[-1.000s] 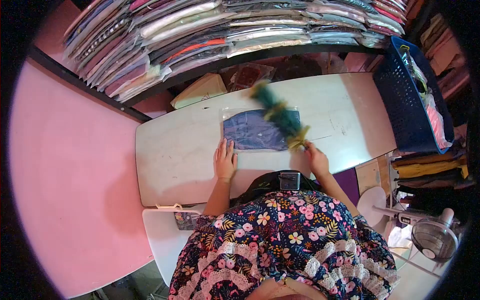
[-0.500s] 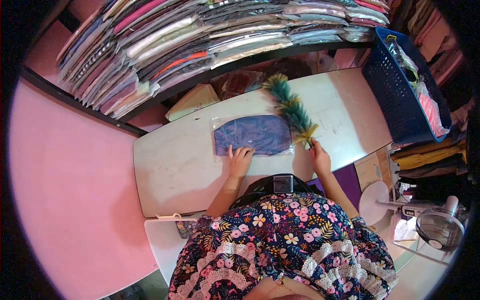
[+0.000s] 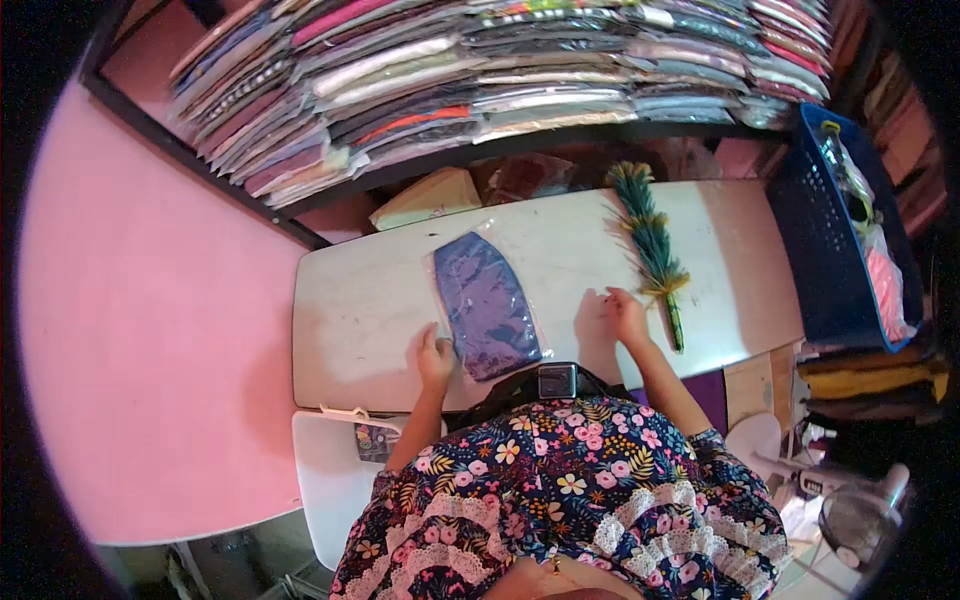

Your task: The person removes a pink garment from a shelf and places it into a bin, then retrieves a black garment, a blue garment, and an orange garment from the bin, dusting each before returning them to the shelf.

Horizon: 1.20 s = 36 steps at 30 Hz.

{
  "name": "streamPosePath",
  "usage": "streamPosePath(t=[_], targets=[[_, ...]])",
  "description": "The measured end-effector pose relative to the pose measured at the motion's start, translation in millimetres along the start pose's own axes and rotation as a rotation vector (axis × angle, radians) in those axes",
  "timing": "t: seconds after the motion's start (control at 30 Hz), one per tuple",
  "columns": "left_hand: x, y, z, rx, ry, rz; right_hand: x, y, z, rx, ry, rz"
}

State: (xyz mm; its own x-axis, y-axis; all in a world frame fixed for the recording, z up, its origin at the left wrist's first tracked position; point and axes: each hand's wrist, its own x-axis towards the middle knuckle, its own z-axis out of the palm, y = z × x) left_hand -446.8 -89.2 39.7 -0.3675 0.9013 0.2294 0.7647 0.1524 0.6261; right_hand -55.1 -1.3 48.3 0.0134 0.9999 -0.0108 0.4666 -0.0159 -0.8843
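A folded blue garment in a clear plastic bag (image 3: 487, 305) lies lengthwise on the white table (image 3: 375, 310). Beside its lower left edge is my left hand (image 3: 436, 358), fingers apart and nothing seen in them; whether it touches the bag is hard to tell. My right hand (image 3: 628, 316) hovers between the bag and a green feather duster (image 3: 652, 240), empty, with its index finger stretched out. The duster rests on the table, its handle toward me.
Stacks of bagged clothes (image 3: 400, 120) fill the shelf behind the table. At the right end stands a blue basket (image 3: 825, 240) holding bagged items. A fan (image 3: 860, 520) is at lower right. A white bin (image 3: 330, 480) sits at lower left.
The duster has left my right hand and lies farther right on the table. The bagged garment has turned from crosswise to lengthwise. My left hand has come off its top to its left side.
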Motion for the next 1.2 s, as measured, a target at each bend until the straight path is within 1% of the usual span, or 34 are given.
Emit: streamPosePath(t=[0.03, 0.07, 0.1, 0.13, 0.17, 0.2, 0.23, 0.27, 0.3, 0.33, 0.37, 0.4, 0.43, 0.47, 0.5, 0.57, 0.6, 0.67, 0.7, 0.77, 0.8, 0.87, 0.9, 0.97, 1.0, 1.03, 1.07, 1.1, 1.17, 1.2], targets=[[-6.0, 9.1, 2.0, 0.003, 0.028, -0.004, 6.6, -0.3, 15.6, -0.023, -0.038, -0.076], [-11.9, 19.6, 5.7, -0.145, -0.036, -0.111, 14.0, -2.1, 31.7, -0.045, -0.076, -0.154], [-13.9, 30.5, 5.8, -0.296, -0.098, -0.213, 21.9, -8.7, 45.1, -0.040, -0.086, -0.182], [-12.8, 37.9, 3.0, -0.297, -0.067, -0.212, 29.8, -17.3, 58.3, -0.013, -0.131, -0.167], [-10.6, 44.1, -0.7, -0.171, -0.211, -0.282, 38.4, -26.8, 71.6, 0.012, -0.177, -0.151], [-8.3, 48.0, -2.5, -0.044, -0.355, -0.353, 48.4, -33.4, 85.6, 0.015, -0.186, -0.179], [-7.8, 45.4, -1.3, -0.048, -0.329, -0.354, 58.5, -38.8, 100.3, 0.009, -0.155, -0.154], [-10.0, 43.5, 0.6, -0.042, -0.318, -0.278, 67.0, -42.8, 112.9, 0.003, -0.122, -0.126], [-13.1, 37.3, 4.0, -0.033, -0.309, -0.202, 73.5, -49.3, 123.6, 0.007, -0.129, -0.145], [-13.6, 30.4, 9.7, -0.078, -0.308, -0.258, 79.3, -55.4, 133.3, -0.048, -0.253, -0.131], [-14.9, 22.8, 13.8, -0.079, -0.291, -0.257, 84.8, -60.8, 141.7, -0.106, -0.375, -0.116], [-15.4, 22.9, 13.6, -0.125, -0.332, -0.254, 86.5, -59.1, 152.8, -0.103, -0.379, -0.131], [-16.3, 14.5, 17.6, -0.173, -0.375, -0.247, 85.7, -55.8, 165.6, -0.106, -0.313, -0.185], [-18.9, 7.4, 22.9, -0.171, -0.326, -0.116, 84.7, -51.6, 176.6, -0.107, -0.247, -0.239], [-23.6, 3.5, 25.0, -0.170, -0.315, -0.112, 81.4, -53.8, 179.5, -0.104, -0.246, -0.250], [-24.7, 0.1, 25.9, -0.309, -0.364, -0.234, 75.8, -65.5, 180.0, -0.070, -0.166, -0.306], [-23.3, 5.5, 22.1, -0.311, -0.358, -0.233, 75.8, -75.3, 175.1, -0.071, -0.167, -0.312], [-29.0, 27.1, 8.5, -0.460, -0.397, -0.346, 70.4, -95.4, 156.0, 0.087, -0.443, -0.176], [-29.5, 32.8, 5.9, -0.465, -0.399, -0.344, 68.3, -103.2, 150.8, 0.082, -0.441, -0.176], [-29.1, 36.5, 3.5, -0.385, -0.407, -0.350, 67.7, -118.8, 141.9, 0.248, -0.446, -0.351], [-28.5, 32.4, 1.6, -0.388, -0.405, -0.346, 69.1, -130.2, 131.9, 0.246, -0.444, -0.355], [-27.6, 21.8, -1.5, -0.115, -0.204, 0.044, 75.4, -160.9, 101.7, 0.365, -0.483, -0.486], [-21.6, 29.4, -7.0, -0.119, -0.206, 0.048, 80.8, -177.8, 85.6, 0.360, -0.479, -0.486], [-11.9, 57.4, -26.8, 0.394, -0.112, -0.337, 94.6, -216.2, 47.5, 0.363, -0.399, -0.648], [-7.4, 49.3, -26.9, 0.389, -0.112, -0.337, 104.2, -235.7, 28.9, 0.418, -0.387, -0.679], [-1.6, 33.6, -27.1, 0.363, -0.205, -0.503, 114.3, -256.4, 8.9, 0.474, -0.376, -0.713], [2.0, 22.6, -28.1, 0.334, -0.297, -0.667, 121.4, -279.5, -15.5, 0.469, -0.389, -0.645], [-2.3, 22.1, -32.1, 0.329, -0.291, -0.665, 123.6, -304.2, -44.1, 0.464, -0.399, -0.580], [-1.1, 15.7, -32.9, 0.446, -0.448, -0.591, 139.7, -354.8, -82.5, 0.636, -0.374, -0.623], [-0.6, 13.4, -32.5, 0.442, -0.438, -0.590, 151.0, -379.6, -96.5, 0.737, -0.318, -0.683]])
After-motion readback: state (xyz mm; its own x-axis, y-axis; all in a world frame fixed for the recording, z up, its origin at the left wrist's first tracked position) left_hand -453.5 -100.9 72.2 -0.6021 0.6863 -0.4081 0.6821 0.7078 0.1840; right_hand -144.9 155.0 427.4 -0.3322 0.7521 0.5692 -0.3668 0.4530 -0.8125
